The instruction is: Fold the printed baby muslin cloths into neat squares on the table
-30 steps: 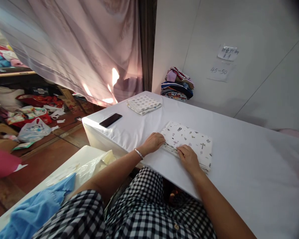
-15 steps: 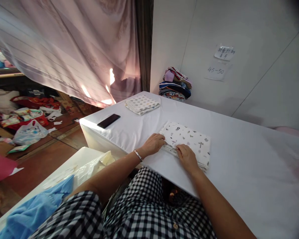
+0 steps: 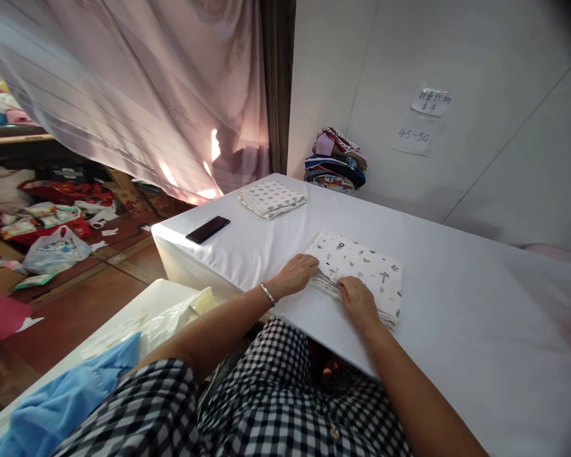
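My left hand (image 3: 299, 274) and right hand (image 3: 360, 303) seem pinched on the cloth (image 3: 361, 263), squaring its edge, I judge; next calls for even layers.

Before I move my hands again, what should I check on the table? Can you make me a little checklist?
1. Left hand on the cloth with the palm-tree print: ok, touching the near edge by its left corner.
2. Right hand on that same edge: ok, farther right.
3. Fingers pinching every layer: cannot tell, the hands hide it.
4. Cloth lying on the white tablecloth: ok, folded in layers.
5. Black smartphone away from the cloth: ok, apart, to the left.
6. Other folded cloth apart: ok, farther back.
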`<state>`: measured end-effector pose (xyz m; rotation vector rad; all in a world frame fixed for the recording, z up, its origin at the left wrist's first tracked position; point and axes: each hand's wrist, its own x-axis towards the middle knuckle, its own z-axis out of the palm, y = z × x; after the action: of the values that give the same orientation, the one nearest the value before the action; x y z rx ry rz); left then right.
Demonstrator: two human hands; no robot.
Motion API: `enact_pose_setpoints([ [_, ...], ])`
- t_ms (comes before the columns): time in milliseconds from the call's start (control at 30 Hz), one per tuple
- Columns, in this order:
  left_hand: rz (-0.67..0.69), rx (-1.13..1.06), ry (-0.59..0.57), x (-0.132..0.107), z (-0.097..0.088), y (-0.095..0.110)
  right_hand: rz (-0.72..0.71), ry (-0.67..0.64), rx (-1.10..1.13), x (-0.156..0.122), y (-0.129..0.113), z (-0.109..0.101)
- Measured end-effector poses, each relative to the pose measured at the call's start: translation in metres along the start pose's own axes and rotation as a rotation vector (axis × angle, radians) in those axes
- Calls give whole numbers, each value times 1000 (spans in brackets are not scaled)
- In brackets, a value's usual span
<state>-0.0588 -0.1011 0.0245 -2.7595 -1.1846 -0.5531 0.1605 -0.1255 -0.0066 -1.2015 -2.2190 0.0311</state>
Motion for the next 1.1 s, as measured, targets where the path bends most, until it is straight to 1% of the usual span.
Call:
enact_pose_setpoints([
  [100,-13,22,42,-7,-1,2,-15,-11,21,0,-3,-3],
  [300,-19,13,40,-20,9,-1,-27,-42,44,1,-6,-7],
  [500,-5,49,71,-19,13,-2,-12,-19,35,0,-3,-3],
  [733,-18,107,96,-15,15,-2,-77,41,31,-1,-4,-3],
  [900,-55,116,102,-15,14,-2,-54,-4,27,0,-4,-4],
  [1100,-44,69,105,-17,10,-1,-67,-31,9,-2,-2,-4],
])
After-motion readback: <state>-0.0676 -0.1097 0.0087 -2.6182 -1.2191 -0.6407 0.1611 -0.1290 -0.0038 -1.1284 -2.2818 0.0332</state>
